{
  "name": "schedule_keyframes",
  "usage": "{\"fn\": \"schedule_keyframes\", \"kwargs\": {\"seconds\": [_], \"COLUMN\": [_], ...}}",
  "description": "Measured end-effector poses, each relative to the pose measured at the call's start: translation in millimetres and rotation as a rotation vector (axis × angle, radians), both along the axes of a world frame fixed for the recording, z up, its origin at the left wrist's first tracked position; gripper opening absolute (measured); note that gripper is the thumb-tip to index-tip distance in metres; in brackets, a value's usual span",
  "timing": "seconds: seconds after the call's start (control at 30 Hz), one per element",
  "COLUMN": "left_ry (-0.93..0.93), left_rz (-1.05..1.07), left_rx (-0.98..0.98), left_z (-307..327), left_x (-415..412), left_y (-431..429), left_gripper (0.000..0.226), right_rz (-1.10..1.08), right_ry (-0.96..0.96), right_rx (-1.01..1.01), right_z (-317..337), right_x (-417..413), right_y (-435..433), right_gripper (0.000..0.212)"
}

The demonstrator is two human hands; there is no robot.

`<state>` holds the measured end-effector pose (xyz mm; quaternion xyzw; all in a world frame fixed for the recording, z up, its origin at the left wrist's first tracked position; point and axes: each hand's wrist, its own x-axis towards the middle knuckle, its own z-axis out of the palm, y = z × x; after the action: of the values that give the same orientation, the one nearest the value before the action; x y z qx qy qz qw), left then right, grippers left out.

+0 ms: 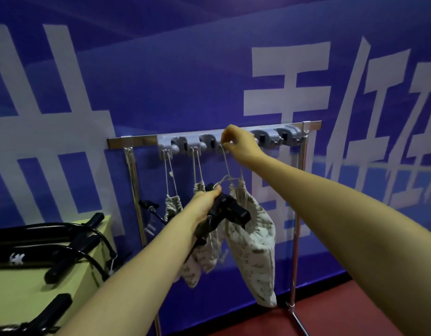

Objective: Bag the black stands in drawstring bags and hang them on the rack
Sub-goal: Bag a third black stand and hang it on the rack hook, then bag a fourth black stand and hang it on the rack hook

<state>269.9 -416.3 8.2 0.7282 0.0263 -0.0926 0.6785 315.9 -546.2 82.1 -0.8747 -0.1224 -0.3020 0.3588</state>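
A: Nearest us, our left hand point(206, 204) is clenched around a black stand point(230, 210). Its free end juts out past our knuckles, right at the mouth of the printed drawstring bag point(254, 241).

B: And the stand looks rigid, probably hard plastic or metal, with some weight. We hold it by the middle, which seems sensible, because the folded legs trailing below our fist could swing.

A: The bag is the opposite: soft, light cloth that sags. It hangs from its cord point(226, 163), which runs up from our left fist to our right hand point(236, 144).

B: Up there our right fingertips are pinched shut on the cord, right at a hook on the grey rack point(263, 137). The cord is the place to take hold, since the cloth itself would bunch and slip.

A: Beyond and left of our left fist hang two more bags point(172, 206).

B: Whether those are filled we cannot tell; our forearm covers part of them. Nor can we see whether the cord is already over the hook, because our right fingers hide it.

A: More black stands point(64, 238) lie on the yellow table point(23, 292), partly cut off by the frame edge.
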Motion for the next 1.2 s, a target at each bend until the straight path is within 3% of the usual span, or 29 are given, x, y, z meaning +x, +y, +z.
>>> {"fn": "schedule_keyframes", "kwargs": {"seconds": [0.17,0.33,0.53,0.7,0.8,0.93,1.2], "left_ry": [0.012,0.060,0.091,0.086,0.037,-0.037,-0.119], "left_rz": [0.012,0.031,0.075,-0.013,-0.003,0.042,0.186], "left_rx": [0.002,-0.144,-0.165,-0.136,-0.046,0.084,-0.034], "left_z": [-3.2,-10.7,-31.9,-45.4,-49.8,-41.5,-16.5], "left_x": [30.8,54.2,70.1,54.0,45.0,34.1,-46.1], "left_y": [1.6,0.7,4.3,4.7,5.9,16.9,96.4], "left_gripper": [0.032,0.035,0.030,0.023,0.005,0.015,0.025], "right_rz": [-0.048,-0.084,-0.006,0.013,-0.062,-0.028,0.212], "right_ry": [-0.043,-0.025,0.079,0.128,0.108,0.000,0.032], "right_rx": [0.032,0.092,0.374,0.641,0.509,0.402,0.235], "right_z": [-2.8,-0.2,-9.5,-31.8,-36.5,-21.9,-8.8], "right_x": [28.7,54.5,62.5,56.4,44.0,13.0,-68.6], "right_y": [6.0,2.9,-3.6,-3.3,0.8,16.8,115.9], "right_gripper": [0.014,0.016,0.028,0.032,0.016,0.019,0.019]}}
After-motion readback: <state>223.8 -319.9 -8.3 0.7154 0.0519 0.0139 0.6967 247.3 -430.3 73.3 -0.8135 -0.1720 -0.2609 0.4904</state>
